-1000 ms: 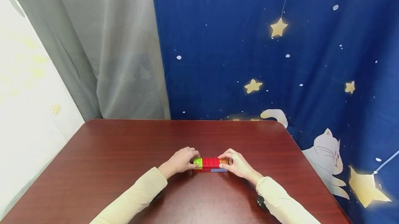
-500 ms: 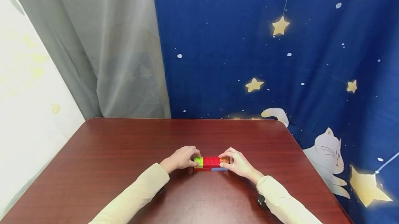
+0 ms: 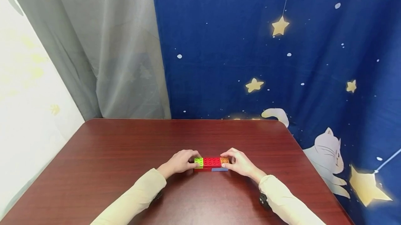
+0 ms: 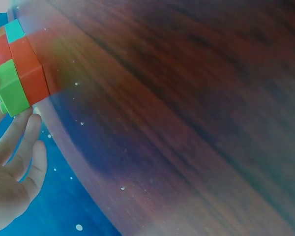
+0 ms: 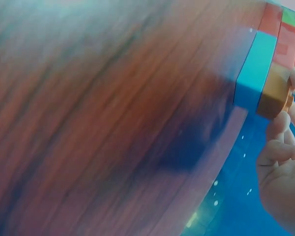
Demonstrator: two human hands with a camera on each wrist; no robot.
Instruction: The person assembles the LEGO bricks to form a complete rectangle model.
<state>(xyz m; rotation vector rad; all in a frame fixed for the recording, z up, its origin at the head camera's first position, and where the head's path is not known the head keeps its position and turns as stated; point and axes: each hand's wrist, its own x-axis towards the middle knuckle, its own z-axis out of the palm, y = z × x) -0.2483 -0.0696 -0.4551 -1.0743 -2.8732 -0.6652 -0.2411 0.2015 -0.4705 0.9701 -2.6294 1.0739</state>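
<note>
A two-layer row of toy building bricks lies across the table between my hands. On top sit a lime green brick (image 3: 198, 162) at the left, a red brick (image 3: 212, 162) in the middle and an orange brick (image 3: 224, 161) at the right. Below them are another red brick (image 4: 32, 71) and a blue brick (image 5: 255, 66). My left hand (image 3: 181, 161) holds the green end between thumb and fingers. The orange end is pinched by my right hand (image 3: 240, 163), its thumb on the near side and index finger on the far side.
The dark red-brown wooden table (image 3: 141, 138) has rounded far corners. Behind it hang a grey curtain (image 3: 131, 61) and a blue curtain (image 3: 216, 44) printed with stars and a white cat. A pale curtain (image 3: 28, 96) hangs at the left.
The left hand has sunk slightly lower against the green brick. The right fingers have slid a little to the right, uncovering more of the orange brick. The bricks stay in place.
</note>
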